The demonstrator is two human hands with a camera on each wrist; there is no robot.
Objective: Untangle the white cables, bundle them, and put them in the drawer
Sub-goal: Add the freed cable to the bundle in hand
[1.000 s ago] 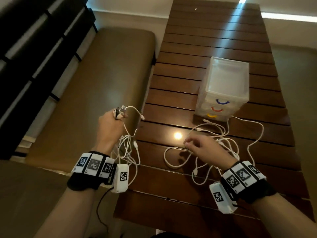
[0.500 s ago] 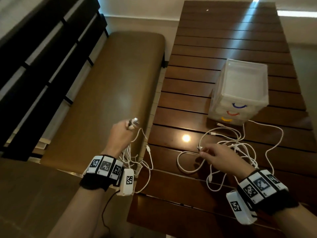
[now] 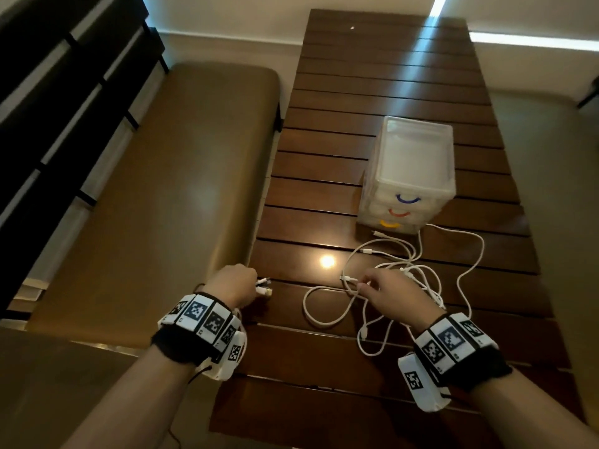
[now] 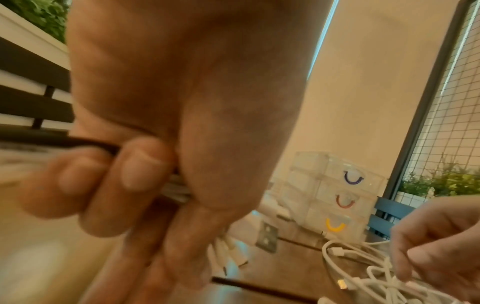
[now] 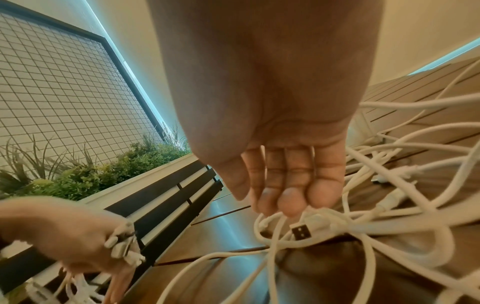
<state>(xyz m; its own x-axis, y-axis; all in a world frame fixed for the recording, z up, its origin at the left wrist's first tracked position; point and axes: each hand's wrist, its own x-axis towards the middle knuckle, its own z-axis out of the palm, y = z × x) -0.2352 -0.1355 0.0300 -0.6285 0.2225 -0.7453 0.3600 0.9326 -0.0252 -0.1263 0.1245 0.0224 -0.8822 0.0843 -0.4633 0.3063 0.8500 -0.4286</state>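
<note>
A tangle of white cables point(image 3: 418, 270) lies on the slatted wooden table point(image 3: 372, 76), in front of a clear three-drawer unit point(image 3: 416, 176) with blue, red and yellow handles, all drawers closed. My left hand point(image 3: 256, 285) grips a bundle of white cables at the table's left edge; their plugs point(image 4: 228, 257) stick out past the fingers, and the rest hangs below the wrist. My right hand point(image 3: 361, 286) pinches one cable of the tangle just behind a plug point(image 3: 347, 279). In the right wrist view a USB plug point(image 5: 301, 232) lies under the fingertips point(image 5: 285, 197).
A brown padded bench point(image 3: 155, 205) with a dark slatted backrest point(image 3: 64, 92) runs along the table's left side. The drawer unit point(image 4: 335, 193) stands mid-table, with bare boards behind it. A planter of green plants point(image 5: 91, 174) lines the wall.
My left hand has come down from above the bench to the table's left edge, nearer the right hand, still holding its cables. The right hand stays on the tangle.
</note>
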